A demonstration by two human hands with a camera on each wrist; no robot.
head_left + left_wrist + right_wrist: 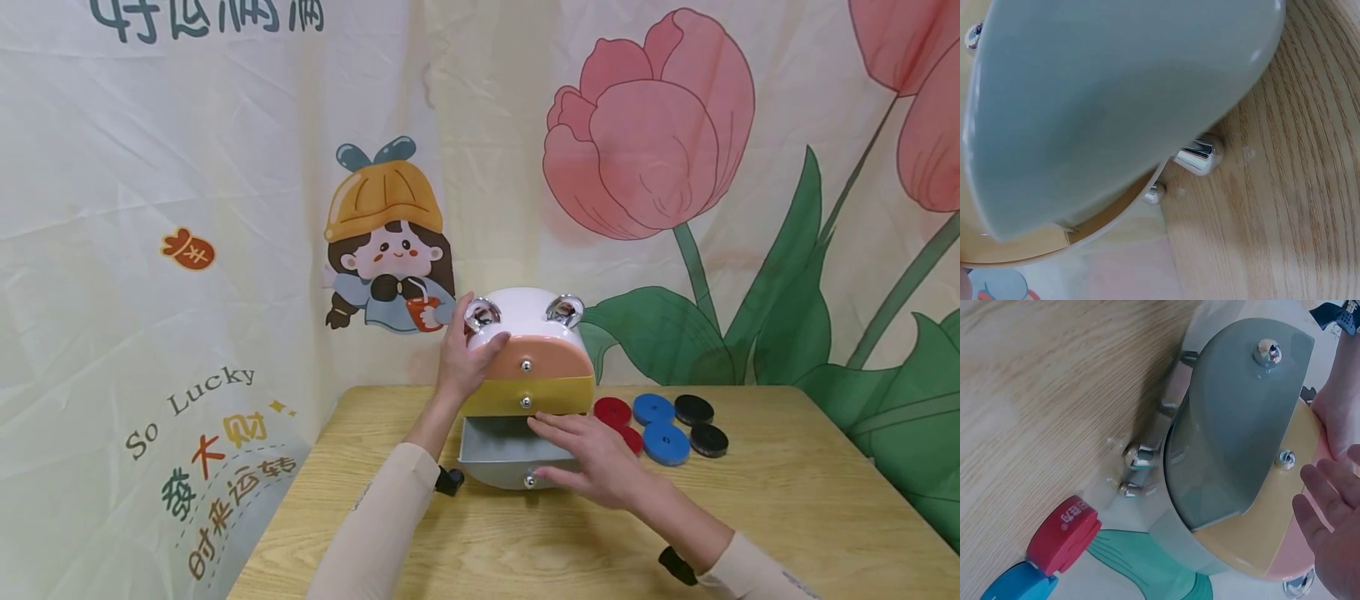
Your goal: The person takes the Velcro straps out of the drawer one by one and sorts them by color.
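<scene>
A small white drawer box (525, 308) with silver ring ears and rounded ends stands on the table. Its grey bottom drawer (480, 446) is pulled out, and what shows of its inside is bare. Above it, the yellow drawer (480, 397) and orange drawer (558, 354) sit closed. My left hand (462, 358) holds the box's upper left side, thumb across the front near one ear. With fingers extended, my right hand (600, 462) hovers over the grey drawer's right part, its thumb near the silver knob (529, 481). In the right wrist view its fingers (1329, 494) are in front of the drawer fronts.
Right of the box lie flat round rolls: red (612, 412), blue (666, 443) and black (708, 440), several in all. Silver feet (1140, 456) raise the box off the wooden table (810, 483). A printed curtain (495, 167) hangs behind.
</scene>
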